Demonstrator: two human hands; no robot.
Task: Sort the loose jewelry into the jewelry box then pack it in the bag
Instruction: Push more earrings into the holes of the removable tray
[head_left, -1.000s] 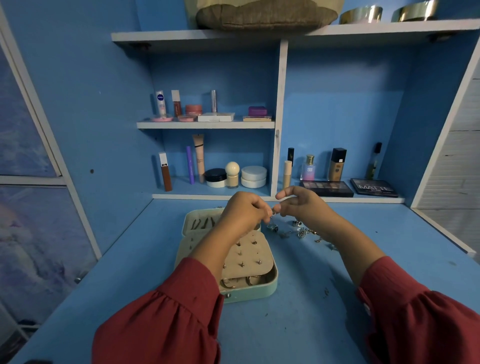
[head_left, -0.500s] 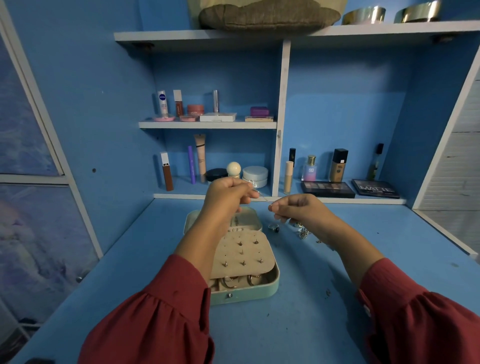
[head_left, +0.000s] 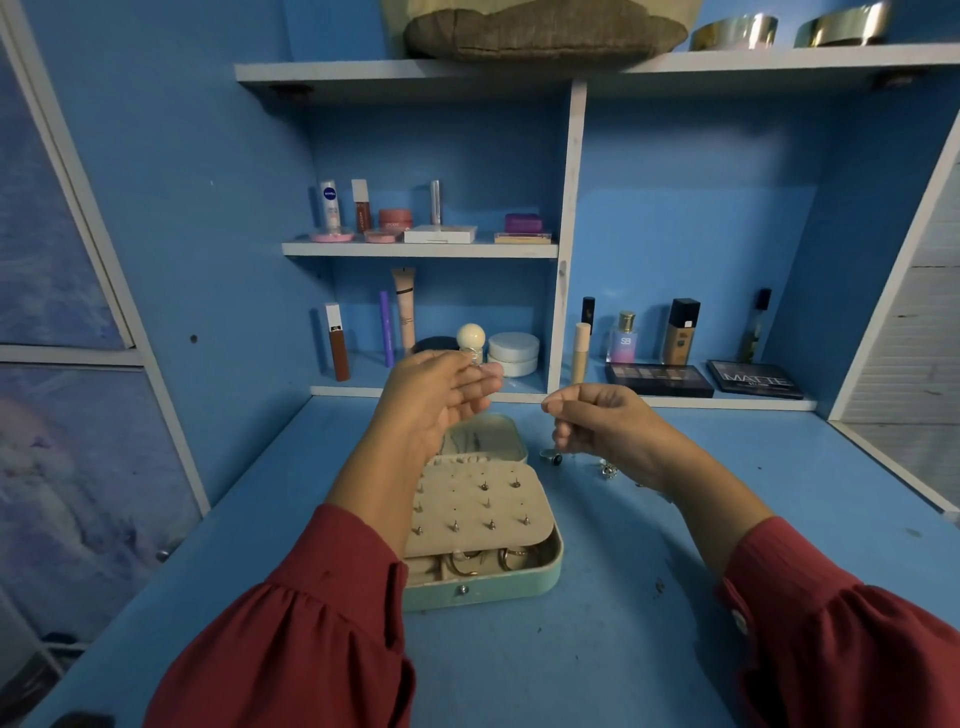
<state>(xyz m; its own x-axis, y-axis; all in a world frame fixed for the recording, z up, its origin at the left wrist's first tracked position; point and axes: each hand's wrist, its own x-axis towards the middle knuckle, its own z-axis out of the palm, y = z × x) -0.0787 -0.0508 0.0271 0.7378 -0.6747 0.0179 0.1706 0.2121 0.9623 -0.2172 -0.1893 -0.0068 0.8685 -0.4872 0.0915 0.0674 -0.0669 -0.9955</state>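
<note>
The left hand (head_left: 434, 402) is raised, its thumb and fingers (head_left: 480, 371) pinching a small silvery earring (head_left: 474, 358). The right hand (head_left: 602, 428) has its fingers curled tight; whether they hold anything I cannot tell. Below them the open jewelry box (head_left: 498, 577) sits on the blue worktop (head_left: 597, 649), loose jewelry (head_left: 608, 469) just to its right.

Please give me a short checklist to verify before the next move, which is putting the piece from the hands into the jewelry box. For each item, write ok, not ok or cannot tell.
1. Jewelry box open, stud panel reachable: ok.
2. Left hand holds a small shiny piece at its fingertips, raised above the box: ok.
3. Right hand pinching something: fingers are curled together, content cannot tell.
4. Free holes left on the stud panel: ok, several look unfilled.
5. Loose jewelry left on the table right of the box: not ok, sorting is unfinished.
6. Bag for packing: cannot tell, none recognised in view.
</note>
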